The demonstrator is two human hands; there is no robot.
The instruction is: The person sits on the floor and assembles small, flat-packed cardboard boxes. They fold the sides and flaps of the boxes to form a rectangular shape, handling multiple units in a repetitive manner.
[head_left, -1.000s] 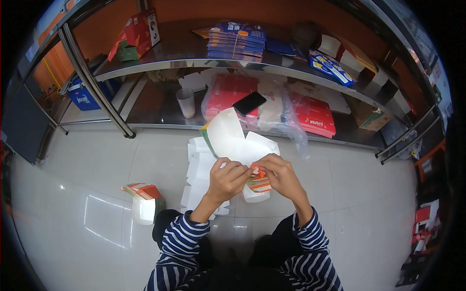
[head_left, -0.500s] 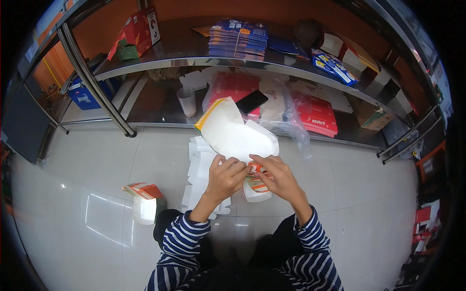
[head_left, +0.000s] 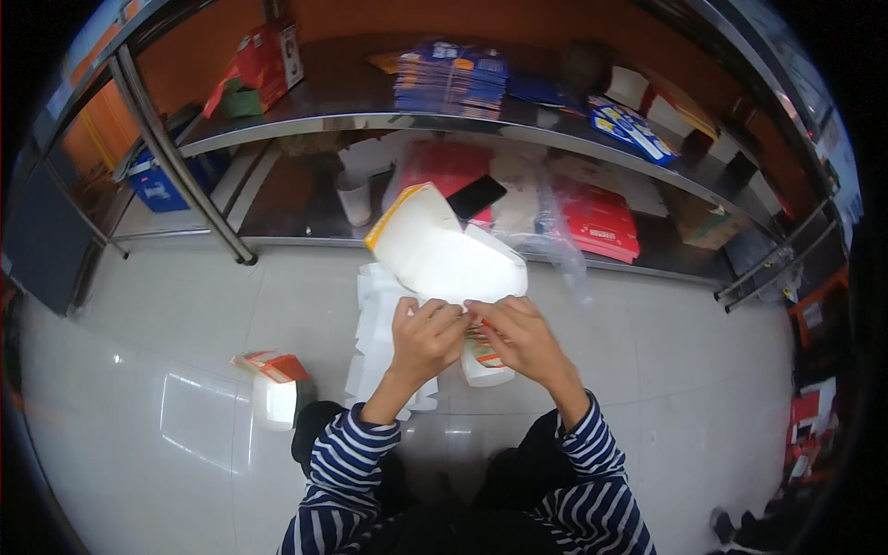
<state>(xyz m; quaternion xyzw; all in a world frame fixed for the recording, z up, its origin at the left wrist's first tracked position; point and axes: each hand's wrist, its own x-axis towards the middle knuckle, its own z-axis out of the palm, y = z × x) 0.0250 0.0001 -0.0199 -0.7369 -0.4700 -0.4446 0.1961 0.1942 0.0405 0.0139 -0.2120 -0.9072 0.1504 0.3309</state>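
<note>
Both my hands meet at the near edge of a partly folded paperboard food box [head_left: 444, 254], white inside with a yellow outer edge. My left hand [head_left: 431, 340] is closed on that edge, its fingers curled. Close beside it, my right hand [head_left: 525, 340] pinches the same edge with thumb and fingers. The fingertips and the fold between them are partly hidden. Under my right hand shows a white, orange and green printed carton piece [head_left: 487, 363]; whether it belongs to the same box I cannot tell. Flat white carton blanks [head_left: 372, 344] lie on the floor beneath my left hand.
A folded orange, green and white box [head_left: 276, 393] stands on the tiled floor at left. On the low shelf are a plastic cup [head_left: 353, 199], a black phone [head_left: 476, 197] and red flat cartons [head_left: 599, 225]. A metal shelf leg [head_left: 180, 162] rises left. Dark shoes [head_left: 726, 529] show lower right.
My right fingertips have moved left, up against my left hand. The orange flap that showed between them is now mostly covered. Dark shoes have come into view at lower right.
</note>
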